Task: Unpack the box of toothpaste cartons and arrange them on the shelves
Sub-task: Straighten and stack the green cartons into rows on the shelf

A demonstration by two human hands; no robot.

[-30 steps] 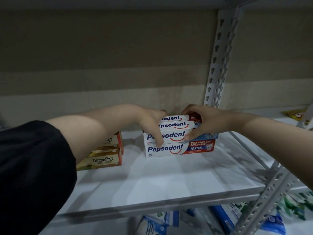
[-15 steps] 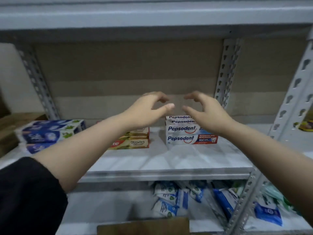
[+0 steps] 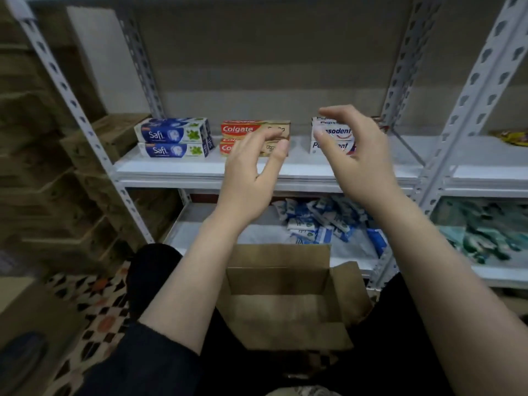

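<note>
Cardboard box [image 3: 285, 307] below, both grips empty, apart

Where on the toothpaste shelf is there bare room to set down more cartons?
Bare patches: the front strip of the shelf before all three stacks, the gap between the Colgate cartons and Pepsodent cartons, and the stretch right of Pepsodent to the upright. Tightest between the Safi cartons and Colgate.
</note>
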